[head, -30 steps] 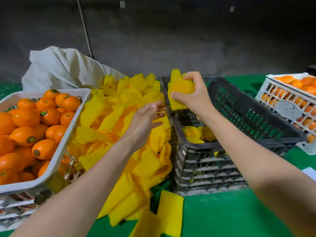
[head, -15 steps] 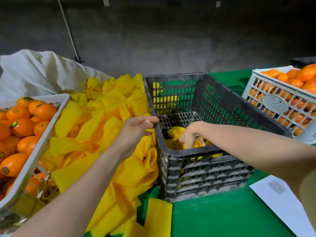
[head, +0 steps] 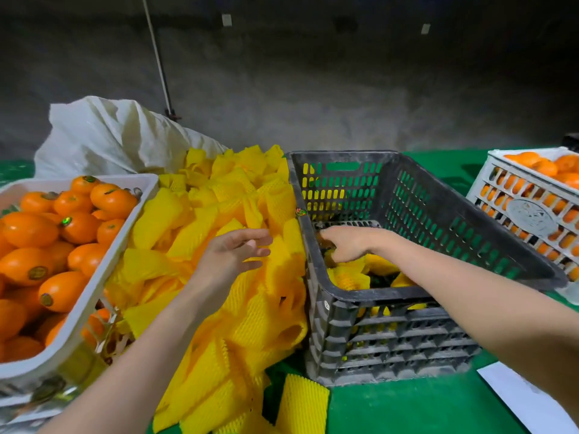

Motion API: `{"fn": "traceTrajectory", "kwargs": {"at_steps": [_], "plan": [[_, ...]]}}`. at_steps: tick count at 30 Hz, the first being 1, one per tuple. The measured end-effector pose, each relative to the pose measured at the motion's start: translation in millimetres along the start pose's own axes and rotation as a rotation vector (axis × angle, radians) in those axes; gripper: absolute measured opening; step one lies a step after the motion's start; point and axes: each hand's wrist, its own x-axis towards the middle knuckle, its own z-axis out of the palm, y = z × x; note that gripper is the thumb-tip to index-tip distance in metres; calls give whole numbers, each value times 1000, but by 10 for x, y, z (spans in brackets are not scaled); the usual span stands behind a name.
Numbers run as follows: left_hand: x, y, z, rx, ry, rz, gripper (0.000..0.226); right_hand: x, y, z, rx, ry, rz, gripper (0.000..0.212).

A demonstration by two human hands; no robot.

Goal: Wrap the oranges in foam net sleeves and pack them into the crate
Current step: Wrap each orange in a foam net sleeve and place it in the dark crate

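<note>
Worktop [head: 391, 408] has a green cover.

Black crate [head: 391, 339]: centre-right of the worktop, near the front edge, slotted walls. A few wrapped oranges [head: 347, 278] in yellow net lie at its near end; the far end of its floor shows bare.

Right hand [head: 344, 244]: reaches over the near rim, down inside the crate against its left wall, just above the wrapped oranges. Fingers are curled downward with the tips hidden among the yellow net. Cannot tell whether it holds anything.

Left hand [head: 233, 255]: over the pile of foam net sleeves [head: 219, 208], back of the hand up, fingers loosely spread and nearly straight, holding nothing. Contact with the pile cannot be judged.

The sleeve pile fills the gap between the black crate and the white tray [head: 94, 292] and touches both. It spills toward the front edge, where one sleeve [head: 302, 402] lies apart on the green cover.

The white tray sits at the left edge, heaped with unwrapped oranges [head: 78, 233], several with stickers.

A white sack [head: 109, 136] stands behind the tray and pile at the back left.

A white slotted crate [head: 529, 214] full of oranges is at the right edge, well apart from the hands.

A white sheet of paper [head: 526, 399] lies at the front right corner
</note>
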Motion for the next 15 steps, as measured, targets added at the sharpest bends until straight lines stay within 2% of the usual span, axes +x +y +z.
{"fn": "traceTrajectory", "kwargs": {"at_steps": [2, 4, 6, 7, 8, 10, 12, 15], "plan": [[-15, -28, -200, -28, 68, -23, 20, -85, -125, -116, 68, 378, -9, 39], [-44, -50, -405, -41, 140, -30, 20, -151, -308, -191, 241, 733, -11, 27], [-66, -70, -546, -47, 210, -37, 21, -200, -538, -254, 331, 954, -97, 21], [-94, -79, -627, -53, 242, -39, 22, -194, -690, -279, 315, 985, -155, 20], [-116, -94, -689, -57, 266, -41, 22, -157, -830, -297, 281, 961, -200, 20], [-177, -116, -794, -54, 298, -41, 21, 7, -1103, -303, 197, 767, -201, 25], [-241, -139, -872, -39, 310, -42, 20, 222, -1311, -276, 93, 546, -103, 29], [-326, -169, -946, 19, 314, -61, 18, 491, -1404, -185, 55, 417, 39, 42]]}}
